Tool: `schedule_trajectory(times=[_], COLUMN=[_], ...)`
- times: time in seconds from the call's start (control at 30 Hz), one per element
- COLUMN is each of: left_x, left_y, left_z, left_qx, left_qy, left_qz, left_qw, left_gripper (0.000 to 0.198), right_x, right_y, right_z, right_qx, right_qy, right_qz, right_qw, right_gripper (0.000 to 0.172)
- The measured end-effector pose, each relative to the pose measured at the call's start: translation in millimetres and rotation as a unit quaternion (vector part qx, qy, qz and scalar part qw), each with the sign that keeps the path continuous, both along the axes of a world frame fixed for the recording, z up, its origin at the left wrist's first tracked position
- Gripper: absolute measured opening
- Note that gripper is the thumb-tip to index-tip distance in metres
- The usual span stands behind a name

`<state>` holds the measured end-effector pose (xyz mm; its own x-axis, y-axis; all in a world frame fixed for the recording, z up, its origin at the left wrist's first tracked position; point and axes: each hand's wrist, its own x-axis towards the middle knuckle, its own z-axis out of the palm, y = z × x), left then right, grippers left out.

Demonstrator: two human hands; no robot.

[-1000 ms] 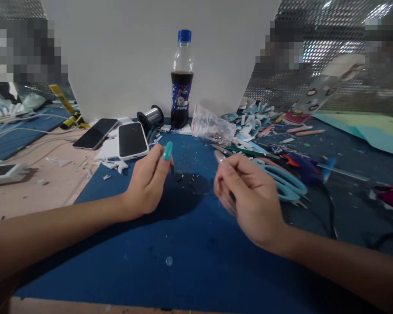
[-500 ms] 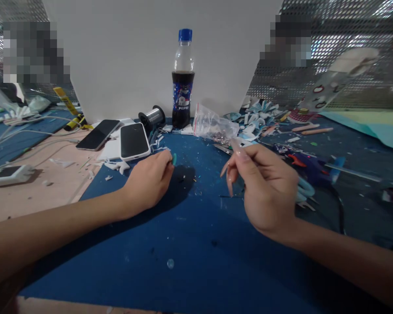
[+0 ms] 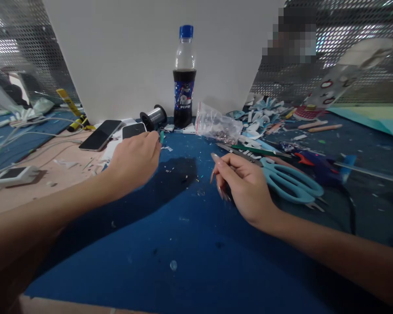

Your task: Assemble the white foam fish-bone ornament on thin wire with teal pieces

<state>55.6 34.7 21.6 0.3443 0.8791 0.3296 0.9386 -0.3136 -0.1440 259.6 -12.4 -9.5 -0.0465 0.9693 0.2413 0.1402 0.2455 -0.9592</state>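
My left hand (image 3: pixel 136 155) is closed and raised over the left side of the blue mat (image 3: pixel 183 235), in front of the phones. At its fingertips shows the end of a small teal-green piece (image 3: pixel 161 137); my fingers hide the rest. My right hand (image 3: pixel 240 183) hovers above the mat at the right, thumb and fingers drawn together in a loose pinch. Whatever may be between them is hidden. Just beside it lie the light-blue-handled scissors (image 3: pixel 294 181), and a dark green stick-like tool (image 3: pixel 262 150) rests behind.
At the back stand a Pepsi bottle (image 3: pixel 184 93), a wire spool (image 3: pixel 154 117) and a clear zip bag (image 3: pixel 218 124). Two phones (image 3: pixel 101 135) lie at left. Scraps (image 3: pixel 263 115), a glue gun (image 3: pixel 324 165) and a tilted clear bottle (image 3: pixel 337 83) are at right.
My left hand has moved left and up with the teal-green piece, now partly covering the white phone. My right hand has shifted left, uncovering the scissors' handles.
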Motion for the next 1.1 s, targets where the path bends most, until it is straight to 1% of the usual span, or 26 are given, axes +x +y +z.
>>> schedule_trajectory(times=[0.07,0.2,0.3,0.43,0.6,0.73,0.87,1.0,1.1], left_x=[-2,-1,0,1,7,12,14,14,12], left_y=[6,11,11,9,5,5,6,9,10], left_z=[-2.0,-13.9,-20.0,-24.8,-32.0,-31.8,-27.1,-25.8,-29.1], left_qx=[-0.018,-0.046,-0.067,-0.057,-0.041,-0.051,-0.083,-0.092,-0.076], left_qy=[-0.006,-0.017,-0.027,-0.033,0.014,0.082,0.116,0.127,0.105], left_qz=[-0.015,-0.061,-0.068,-0.063,-0.118,-0.142,-0.158,-0.191,-0.203], left_qw=[1.0,0.997,0.995,0.996,0.992,0.985,0.977,0.969,0.971], left_gripper=[0.026,0.026,0.025,0.023,0.025,0.025,0.019,0.018,0.018], right_x=[0,1,1,0,0,-1,-1,-1,-1], right_y=[1,2,4,6,6,6,5,5,5], right_z=[0.0,-0.6,0.3,1.5,0.8,1.5,1.9,2.0,2.0], right_qx=[-0.007,-0.034,-0.061,-0.071,-0.065,-0.07,-0.069,-0.067,-0.071], right_qy=[0.008,0.001,-0.004,-0.003,-0.014,-0.024,-0.028,-0.025,-0.018], right_qz=[0.007,0.028,0.04,0.042,0.055,0.058,0.058,0.058,0.058], right_qw=[1.0,0.999,0.997,0.997,0.996,0.996,0.996,0.996,0.996], right_gripper=[0.031,0.032,0.033,0.032,0.03,0.032,0.032,0.032,0.032])
